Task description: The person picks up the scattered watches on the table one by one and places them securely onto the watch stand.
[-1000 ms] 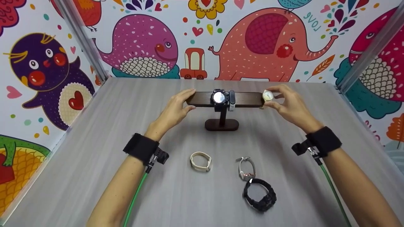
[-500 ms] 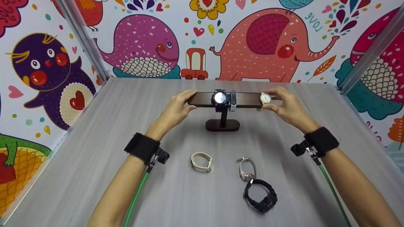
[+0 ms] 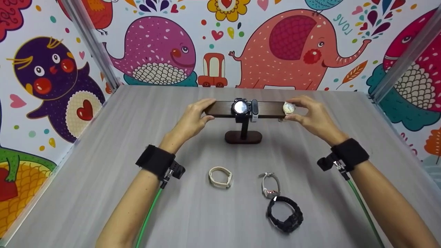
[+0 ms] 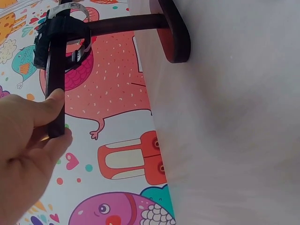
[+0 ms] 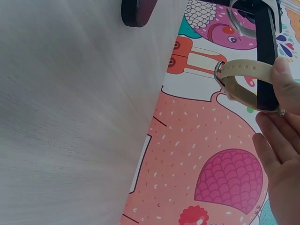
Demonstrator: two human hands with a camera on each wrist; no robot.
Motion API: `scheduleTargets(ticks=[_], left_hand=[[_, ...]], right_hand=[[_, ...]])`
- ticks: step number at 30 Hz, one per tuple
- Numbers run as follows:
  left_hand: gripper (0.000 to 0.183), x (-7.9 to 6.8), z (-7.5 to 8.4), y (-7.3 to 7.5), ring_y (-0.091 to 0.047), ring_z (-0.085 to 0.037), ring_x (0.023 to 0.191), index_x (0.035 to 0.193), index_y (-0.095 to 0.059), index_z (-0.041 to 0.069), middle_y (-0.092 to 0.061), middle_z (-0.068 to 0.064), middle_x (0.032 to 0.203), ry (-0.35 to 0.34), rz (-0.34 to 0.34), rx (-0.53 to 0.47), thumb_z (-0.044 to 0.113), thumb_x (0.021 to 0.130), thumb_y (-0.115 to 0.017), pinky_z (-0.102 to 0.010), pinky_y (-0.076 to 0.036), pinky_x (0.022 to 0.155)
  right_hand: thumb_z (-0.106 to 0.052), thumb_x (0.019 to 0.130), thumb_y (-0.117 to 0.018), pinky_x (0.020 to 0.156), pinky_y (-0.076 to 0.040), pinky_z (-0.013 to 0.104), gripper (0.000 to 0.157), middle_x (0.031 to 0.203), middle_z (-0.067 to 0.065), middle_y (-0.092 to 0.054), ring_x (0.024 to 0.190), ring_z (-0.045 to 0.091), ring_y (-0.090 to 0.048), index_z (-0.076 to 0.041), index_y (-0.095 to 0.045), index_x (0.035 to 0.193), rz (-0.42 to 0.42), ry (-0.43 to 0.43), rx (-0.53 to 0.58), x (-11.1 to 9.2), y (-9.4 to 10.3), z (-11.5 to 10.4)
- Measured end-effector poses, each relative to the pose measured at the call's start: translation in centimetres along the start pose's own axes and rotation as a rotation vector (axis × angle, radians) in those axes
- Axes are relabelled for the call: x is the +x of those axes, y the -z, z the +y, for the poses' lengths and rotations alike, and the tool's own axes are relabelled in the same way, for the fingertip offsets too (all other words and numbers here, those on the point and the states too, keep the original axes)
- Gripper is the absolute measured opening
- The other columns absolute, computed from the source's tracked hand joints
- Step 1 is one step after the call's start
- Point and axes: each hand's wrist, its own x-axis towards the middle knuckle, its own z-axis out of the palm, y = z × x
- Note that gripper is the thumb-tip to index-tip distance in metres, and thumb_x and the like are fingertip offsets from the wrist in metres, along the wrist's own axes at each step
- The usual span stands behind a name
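Note:
A dark brown wooden watch stand (image 3: 270, 109) has a horizontal bar on a post with an oval base. My left hand (image 3: 188, 120) grips the bar's left end between thumb and fingers; the left wrist view shows this grip on the bar (image 4: 56, 79). At the opposite end, my right hand (image 3: 315, 115) pinches a small round-faced watch (image 3: 288, 108). Its cream strap (image 5: 246, 68) loops loosely round the bar's end in the right wrist view, buckle hanging below. A black round watch (image 3: 240, 107) and a slim grey fitness band (image 3: 254, 109) sit mid-bar.
Nearer on the grey table (image 3: 144, 220) lie a cream band (image 3: 220, 177), a pale-strapped watch (image 3: 270, 186) and a black watch (image 3: 285, 215), the last two almost touching. Behind the stand rises a wall with cartoon animals (image 3: 286, 44).
My right hand has slid the cream-strapped watch slightly left, from the bar's tip further onto the bar. My left hand keeps its grip on the other end.

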Motion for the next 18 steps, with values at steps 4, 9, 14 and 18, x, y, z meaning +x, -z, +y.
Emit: scheduleTargets(ticks=[4, 9, 14, 18], left_hand=[[0.052, 0.06, -0.03, 0.0, -0.049, -0.036, 0.14, 0.141, -0.053, -0.004, -0.053, -0.024, 0.146, 0.003, -0.004, 0.004, 0.0, 0.091, -0.068, -0.042, -0.04, 0.12], [0.052, 0.15, -0.07, -0.04, -0.048, -0.035, 0.14, 0.142, -0.053, -0.003, -0.052, -0.023, 0.147, 0.013, -0.011, -0.005, 0.0, 0.092, -0.067, -0.04, -0.039, 0.12], [0.051, 0.12, -0.03, -0.06, -0.05, -0.035, 0.139, 0.14, -0.054, -0.005, -0.054, -0.023, 0.145, 0.0, -0.006, 0.009, -0.001, 0.091, -0.068, -0.041, -0.042, 0.118], [0.051, 0.08, 0.03, -0.03, -0.051, -0.036, 0.138, 0.139, -0.054, -0.006, -0.055, -0.024, 0.144, -0.009, 0.002, 0.009, -0.003, 0.09, -0.069, -0.042, -0.043, 0.117]], right_hand=[[-0.012, 0.08, -0.083, 0.089, -0.038, -0.001, 0.047, 0.121, 0.017, -0.069, 0.116, 0.031, -0.062, -0.002, -0.068, 0.124, 0.005, 0.002, 0.001, 0.09, -0.04, -0.13], [-0.013, 0.08, -0.084, 0.091, -0.037, 0.0, 0.048, 0.122, 0.016, -0.069, 0.117, 0.031, -0.062, -0.003, -0.069, 0.124, 0.012, 0.005, -0.007, 0.17, -0.13, -0.16], [-0.011, 0.077, -0.085, 0.093, -0.039, 0.003, 0.049, 0.12, 0.016, -0.07, 0.117, 0.031, -0.063, -0.001, -0.07, 0.123, 0.032, 0.026, -0.001, 0.23, -0.32, -0.04], [-0.009, 0.075, -0.087, 0.093, -0.039, 0.001, 0.051, 0.119, 0.017, -0.07, 0.116, 0.031, -0.064, 0.0, -0.07, 0.122, 0.042, 0.046, 0.007, 0.36, -0.52, -0.01]])
